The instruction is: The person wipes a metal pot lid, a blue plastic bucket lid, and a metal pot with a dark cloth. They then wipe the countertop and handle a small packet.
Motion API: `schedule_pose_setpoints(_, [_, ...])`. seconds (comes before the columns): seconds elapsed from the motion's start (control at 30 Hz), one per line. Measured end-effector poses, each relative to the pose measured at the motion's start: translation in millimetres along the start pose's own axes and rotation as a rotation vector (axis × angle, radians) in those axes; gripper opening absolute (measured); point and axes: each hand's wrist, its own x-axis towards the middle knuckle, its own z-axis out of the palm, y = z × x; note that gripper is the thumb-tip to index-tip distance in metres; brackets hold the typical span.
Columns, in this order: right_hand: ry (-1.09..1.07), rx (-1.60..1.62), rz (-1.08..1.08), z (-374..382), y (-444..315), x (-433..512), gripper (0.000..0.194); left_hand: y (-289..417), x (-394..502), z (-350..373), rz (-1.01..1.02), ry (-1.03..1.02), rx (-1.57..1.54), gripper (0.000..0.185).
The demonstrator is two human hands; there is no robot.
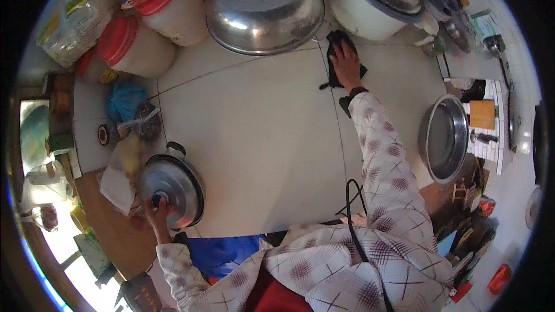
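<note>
My right hand point(346, 66) presses a black cloth point(333, 73) flat on the tiled counter point(251, 138), just below the white pot and to the right of a large upturned metal basin point(265, 13). At the lower left, my left hand point(158, 213) has its fingers around the black knob of a metal lid point(169, 186). That lid sits on a pot with a black side handle point(176, 149). The pot's body is mostly hidden beneath the lid.
White tubs with red lids point(143, 50) stand at the upper left, above a blue plastic bag point(125, 100). A lidded white pot point(368, 8) is at the upper right. An open metal basin point(444, 138) lies at the right edge. A black cable point(352, 221) hangs before my chest.
</note>
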Motion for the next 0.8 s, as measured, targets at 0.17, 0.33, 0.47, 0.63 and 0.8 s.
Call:
schedule_pose_setpoints(0.17, [0.085,0.086,0.029,-17.3,32.9,-64.7,0.049,-4.1,3.8,-6.9,-0.06,-0.072,0.009,0.043])
schedule_pose_setpoints(0.33, [0.124,0.177,-0.092,-43.7,18.8,-137.3,0.051,-22.8,21.5,-11.6,0.05,-0.127,-0.034,0.046])
schedule_pose_setpoints(0.47, [-0.078,0.175,-0.34,-45.9,-76.3,-186.9,0.05,-45.0,51.3,-22.5,0.197,-0.1,0.262,0.051])
schedule_pose_setpoints(0.63, [-0.136,0.315,-0.648,-68.5,-182.9,-269.6,0.051,-50.2,65.8,-22.2,0.166,-0.228,0.077,0.061])
schedule_pose_setpoints(0.8, [-0.23,0.525,-0.776,-101.6,-199.6,-354.3,0.047,-16.7,22.6,-20.7,0.191,-0.117,0.152,0.066])
